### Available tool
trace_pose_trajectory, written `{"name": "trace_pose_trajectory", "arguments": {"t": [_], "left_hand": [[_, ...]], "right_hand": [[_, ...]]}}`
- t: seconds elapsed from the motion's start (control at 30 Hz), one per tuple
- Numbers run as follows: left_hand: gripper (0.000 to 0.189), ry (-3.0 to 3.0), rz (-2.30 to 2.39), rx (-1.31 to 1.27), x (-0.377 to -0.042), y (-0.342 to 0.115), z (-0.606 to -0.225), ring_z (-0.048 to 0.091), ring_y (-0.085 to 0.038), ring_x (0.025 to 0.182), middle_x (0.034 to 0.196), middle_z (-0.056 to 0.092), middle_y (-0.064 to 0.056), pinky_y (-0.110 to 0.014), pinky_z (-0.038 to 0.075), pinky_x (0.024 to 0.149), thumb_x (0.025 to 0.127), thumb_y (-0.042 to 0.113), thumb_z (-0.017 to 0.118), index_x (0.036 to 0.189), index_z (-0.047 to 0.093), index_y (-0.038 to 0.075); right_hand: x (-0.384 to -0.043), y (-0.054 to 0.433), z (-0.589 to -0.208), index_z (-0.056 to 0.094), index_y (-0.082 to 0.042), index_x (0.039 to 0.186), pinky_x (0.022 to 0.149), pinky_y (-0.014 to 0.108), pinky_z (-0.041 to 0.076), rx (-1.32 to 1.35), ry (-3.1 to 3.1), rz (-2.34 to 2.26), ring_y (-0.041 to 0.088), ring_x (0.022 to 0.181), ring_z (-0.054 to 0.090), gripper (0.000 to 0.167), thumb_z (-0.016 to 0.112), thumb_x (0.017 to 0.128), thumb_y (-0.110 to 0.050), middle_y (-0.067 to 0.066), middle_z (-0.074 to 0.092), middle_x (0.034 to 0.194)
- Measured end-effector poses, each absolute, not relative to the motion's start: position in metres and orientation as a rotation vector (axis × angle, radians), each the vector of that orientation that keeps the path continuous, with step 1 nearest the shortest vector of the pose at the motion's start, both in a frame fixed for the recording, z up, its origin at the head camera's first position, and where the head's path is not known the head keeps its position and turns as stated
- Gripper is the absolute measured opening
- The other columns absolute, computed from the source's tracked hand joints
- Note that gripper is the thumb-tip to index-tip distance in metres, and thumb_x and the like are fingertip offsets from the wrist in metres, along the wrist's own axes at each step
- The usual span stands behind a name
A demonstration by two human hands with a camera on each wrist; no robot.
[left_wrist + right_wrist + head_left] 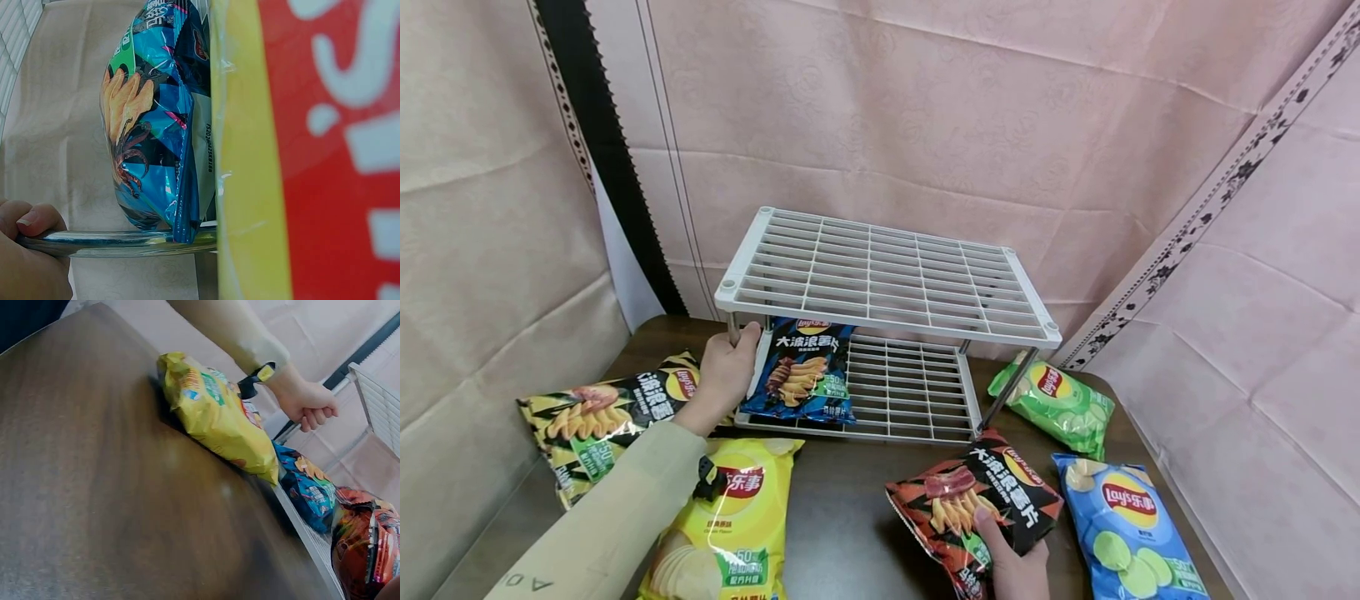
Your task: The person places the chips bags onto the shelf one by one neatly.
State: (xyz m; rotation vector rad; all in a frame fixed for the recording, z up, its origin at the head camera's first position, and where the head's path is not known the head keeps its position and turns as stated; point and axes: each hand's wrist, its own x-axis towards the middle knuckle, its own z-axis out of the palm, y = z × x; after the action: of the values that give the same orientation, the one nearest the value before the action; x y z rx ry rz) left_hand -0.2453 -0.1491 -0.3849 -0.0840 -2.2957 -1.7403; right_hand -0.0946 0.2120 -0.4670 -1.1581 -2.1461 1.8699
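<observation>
My left hand (727, 367) grips the front left metal post of a white two-tier rack (887, 275); in the left wrist view its fingers curl round the shiny post (119, 242). Just right of that hand, a blue and black chip bag (805, 371) sits on the lower shelf. My right hand (1017, 560) holds a red and black chip bag (977, 508) in front of the rack's right side, thumb on the bag's face. In the right wrist view the red bag (362, 550) shows at the lower right, with that hand mostly cut off.
A yellow bag (730, 517) lies by my left forearm, and a black and gold bag (602, 417) lies left of the rack. To the right are a green bag (1060, 404) and a light blue bag (1131, 525). Pink cloth (925, 108) hangs behind the brown table (842, 500).
</observation>
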Motion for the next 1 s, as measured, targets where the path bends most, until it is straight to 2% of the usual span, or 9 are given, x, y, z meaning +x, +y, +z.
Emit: {"name": "trace_pose_trajectory", "arguments": {"t": [0.1, 0.2, 0.4, 0.47, 0.57, 0.7, 0.8, 1.0], "left_hand": [[0.057, -2.302, -1.744, -0.080, -0.244, -0.149, -0.382, 0.025, -0.012, 0.027, 0.044, 0.033, 0.001, -0.028, 0.023, 0.033, 0.106, 0.030, 0.035, 0.054, 0.033, 0.008], [0.057, -2.299, -1.757, -0.083, -0.245, -0.151, -0.384, 0.024, -0.009, 0.027, 0.044, 0.032, 0.001, -0.029, 0.024, 0.033, 0.106, 0.030, 0.035, 0.054, 0.033, 0.008], [0.060, -2.288, -1.766, -0.087, -0.260, -0.156, -0.405, 0.024, 0.000, 0.029, 0.043, 0.032, 0.001, -0.031, 0.022, 0.032, 0.105, 0.040, 0.034, 0.054, 0.034, 0.009], [0.062, -2.294, -1.749, -0.081, -0.266, -0.158, -0.412, 0.026, -0.002, 0.029, 0.044, 0.032, 0.001, -0.032, 0.022, 0.032, 0.104, 0.047, 0.034, 0.054, 0.034, 0.009], [0.066, -2.302, -1.731, -0.081, -0.271, -0.160, -0.420, 0.029, -0.012, 0.030, 0.044, 0.033, -0.001, -0.033, 0.024, 0.031, 0.100, 0.057, 0.034, 0.055, 0.034, 0.009], [0.068, -2.298, -1.723, -0.089, -0.272, -0.160, -0.421, 0.029, -0.019, 0.032, 0.045, 0.034, -0.003, -0.034, 0.024, 0.031, 0.098, 0.061, 0.033, 0.055, 0.035, 0.008], [0.069, -2.301, -1.710, -0.084, -0.272, -0.160, -0.421, 0.029, -0.019, 0.032, 0.045, 0.033, -0.004, -0.034, 0.023, 0.031, 0.098, 0.062, 0.033, 0.055, 0.035, 0.008], [0.068, -2.303, -1.700, -0.071, -0.272, -0.160, -0.420, 0.029, -0.019, 0.033, 0.045, 0.034, -0.002, -0.032, 0.023, 0.031, 0.098, 0.061, 0.032, 0.055, 0.036, 0.008]], "right_hand": [[-0.095, 0.210, -0.467, 0.010, 0.006, 0.148, 0.096, 0.052, 0.041, -1.090, -2.145, 1.898, 0.044, 0.114, 0.050, 0.124, 0.079, 0.069, -0.061, 0.036, 0.033, 0.139], [-0.098, 0.207, -0.465, 0.011, 0.002, 0.147, 0.090, 0.049, 0.046, -1.024, -2.139, 1.940, 0.040, 0.109, 0.055, 0.119, 0.081, 0.071, -0.056, 0.033, 0.037, 0.137], [-0.103, 0.200, -0.463, 0.004, -0.003, 0.148, 0.089, 0.049, 0.047, -0.981, -2.143, 2.002, 0.040, 0.112, 0.054, 0.121, 0.080, 0.071, -0.056, 0.032, 0.035, 0.138], [-0.105, 0.197, -0.463, 0.003, -0.004, 0.148, 0.090, 0.049, 0.047, -0.962, -2.127, 2.024, 0.040, 0.113, 0.053, 0.120, 0.080, 0.072, -0.055, 0.032, 0.034, 0.139], [-0.109, 0.194, -0.464, 0.003, -0.005, 0.148, 0.090, 0.047, 0.047, -0.925, -2.102, 2.057, 0.039, 0.115, 0.052, 0.117, 0.080, 0.074, -0.052, 0.030, 0.034, 0.141], [-0.114, 0.191, -0.463, 0.001, -0.010, 0.148, 0.090, 0.047, 0.048, -0.872, -2.078, 2.111, 0.038, 0.118, 0.050, 0.113, 0.079, 0.076, -0.048, 0.027, 0.033, 0.143], [-0.118, 0.189, -0.461, -0.001, -0.012, 0.148, 0.089, 0.047, 0.048, -0.839, -2.064, 2.146, 0.037, 0.119, 0.050, 0.111, 0.079, 0.078, -0.045, 0.025, 0.033, 0.143], [-0.125, 0.181, -0.457, 0.006, -0.015, 0.145, 0.089, 0.043, 0.049, -0.762, -2.044, 2.147, 0.032, 0.116, 0.053, 0.103, 0.081, 0.078, -0.039, 0.020, 0.039, 0.141]]}}
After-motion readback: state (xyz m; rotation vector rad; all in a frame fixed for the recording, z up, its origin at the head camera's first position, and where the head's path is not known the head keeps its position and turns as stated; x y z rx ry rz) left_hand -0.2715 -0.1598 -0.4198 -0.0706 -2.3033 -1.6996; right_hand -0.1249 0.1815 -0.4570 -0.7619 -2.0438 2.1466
